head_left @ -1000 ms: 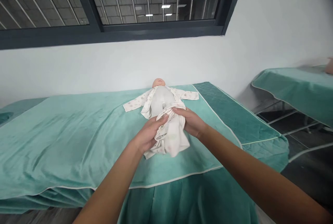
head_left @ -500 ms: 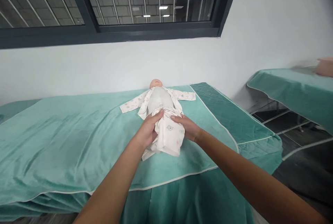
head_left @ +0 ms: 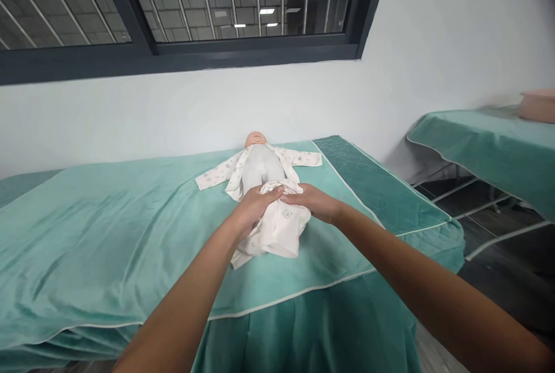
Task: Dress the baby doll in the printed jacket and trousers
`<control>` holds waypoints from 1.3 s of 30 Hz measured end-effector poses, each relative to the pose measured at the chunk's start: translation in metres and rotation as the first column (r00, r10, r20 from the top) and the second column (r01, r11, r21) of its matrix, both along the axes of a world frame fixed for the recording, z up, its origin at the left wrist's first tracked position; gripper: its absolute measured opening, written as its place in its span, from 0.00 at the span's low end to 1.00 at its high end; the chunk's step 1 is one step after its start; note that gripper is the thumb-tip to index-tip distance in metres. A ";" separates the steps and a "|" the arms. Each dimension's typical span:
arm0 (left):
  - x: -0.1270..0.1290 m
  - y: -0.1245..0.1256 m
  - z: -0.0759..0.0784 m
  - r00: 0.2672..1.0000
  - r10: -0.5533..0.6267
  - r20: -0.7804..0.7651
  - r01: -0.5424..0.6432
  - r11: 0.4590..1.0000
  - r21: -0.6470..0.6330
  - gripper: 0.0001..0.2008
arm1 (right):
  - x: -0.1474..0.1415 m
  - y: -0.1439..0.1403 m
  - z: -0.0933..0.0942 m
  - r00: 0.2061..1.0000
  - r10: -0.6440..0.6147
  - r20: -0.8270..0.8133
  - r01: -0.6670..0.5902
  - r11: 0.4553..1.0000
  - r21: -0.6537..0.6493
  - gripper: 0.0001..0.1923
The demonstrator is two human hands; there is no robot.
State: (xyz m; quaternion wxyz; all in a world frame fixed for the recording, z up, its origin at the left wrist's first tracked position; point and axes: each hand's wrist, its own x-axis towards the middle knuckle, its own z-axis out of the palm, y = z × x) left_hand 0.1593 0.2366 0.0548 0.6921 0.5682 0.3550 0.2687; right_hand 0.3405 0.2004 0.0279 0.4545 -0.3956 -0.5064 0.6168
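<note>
A baby doll [head_left: 262, 166] lies on its back on the green-covered bed, head toward the wall. Its patterned white jacket [head_left: 303, 158] hangs open with the sleeves spread wide, baring a pale grey torso. Around the doll's legs are white patterned baby pants [head_left: 280, 228], their waistband bunched up at the hips. My left hand [head_left: 255, 206] is closed on the waistband's left side, thumb on top. On the other side my right hand [head_left: 313, 202] grips the same waistband, its thumb close to the left one. The fingers underneath are mostly hidden.
The bed's green cover [head_left: 108, 234] spreads widely to the left, with a quilted darker strip [head_left: 377, 194] on the right. A second green-covered bed [head_left: 485, 136] with a pink basin [head_left: 537, 106] stands at right. A barred window [head_left: 243, 8] is above the wall.
Both hands have come closer together and gathered the waistband up between them, lifting it a little off the belly. The view has shifted slightly to the right.
</note>
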 end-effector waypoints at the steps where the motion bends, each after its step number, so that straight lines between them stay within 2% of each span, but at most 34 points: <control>1: -0.001 -0.001 -0.001 0.999 -0.027 -0.037 0.026 0.999 -0.023 0.25 | 0.000 -0.004 -0.004 0.998 -0.043 -0.034 0.043 0.999 -0.018 0.22; 4: -0.007 -0.003 -0.004 0.975 -0.154 -0.159 0.144 0.987 -0.076 0.22 | 0.002 -0.017 -0.020 0.985 -0.144 -0.098 0.136 0.988 -0.079 0.24; 6: -0.008 -0.004 -0.007 0.950 -0.184 -0.251 0.182 0.983 -0.032 0.18 | 0.001 -0.023 -0.033 0.980 -0.167 -0.103 0.154 0.980 -0.129 0.25; 8: -0.007 -0.003 -0.013 0.916 -0.140 -0.377 0.203 0.970 0.134 0.13 | -0.001 -0.027 -0.049 0.979 -0.187 -0.080 0.171 0.970 -0.173 0.25; 11: 0.001 -0.001 -0.023 0.829 0.001 -0.559 0.284 0.860 0.423 0.07 | -0.008 -0.028 -0.070 0.971 -0.239 0.003 0.235 0.954 -0.185 0.26; 13: 0.006 0.000 -0.029 0.787 0.047 -0.616 0.331 0.809 0.486 0.06 | -0.012 -0.029 -0.077 0.959 -0.264 0.104 0.276 0.952 -0.134 0.26; 16: 0.008 0.001 -0.032 0.752 0.041 -0.658 0.374 0.796 0.476 0.07 | -0.017 -0.030 -0.080 0.915 -0.272 0.298 0.292 0.956 -0.024 0.25; 18: 0.007 0.000 -0.029 0.731 0.016 -0.682 0.415 0.783 0.463 0.09 | -0.018 -0.031 -0.079 0.888 -0.276 0.367 0.297 0.955 0.001 0.26; 22: 0.001 -0.004 -0.019 0.718 -0.058 -0.694 0.454 0.794 0.404 0.12 | -0.018 -0.033 -0.078 0.906 -0.280 0.318 0.311 0.949 -0.050 0.28; 27: -0.005 -0.008 -0.014 0.786 -0.114 -0.607 0.362 0.881 0.303 0.16 | -0.019 -0.032 -0.081 0.909 -0.348 0.231 0.359 0.933 -0.007 0.24; 30: -0.010 -0.007 -0.017 0.863 -0.154 -0.481 0.282 0.937 0.207 0.18 | -0.020 -0.026 -0.084 0.883 -0.437 0.169 0.432 0.899 0.069 0.22; 32: -0.015 -0.005 -0.018 0.906 -0.226 -0.357 0.285 0.951 0.121 0.20 | -0.018 -0.019 -0.086 0.854 -0.499 0.146 0.479 0.865 0.152 0.19; 36: -0.026 0.005 -0.016 0.877 -0.438 -0.197 0.454 0.890 0.041 0.22 | -0.013 -0.001 -0.086 0.777 -0.616 0.133 0.568 0.776 0.275 0.12; 37: -0.027 0.009 -0.015 0.870 -0.454 -0.194 0.470 0.881 0.048 0.22 | -0.012 0.004 -0.086 0.756 -0.639 0.139 0.586 0.756 0.290 0.11; 39: -0.027 0.017 -0.013 0.881 -0.412 -0.231 0.442 0.892 0.093 0.17 | -0.013 0.013 -0.085 0.721 -0.677 0.150 0.613 0.723 0.318 0.10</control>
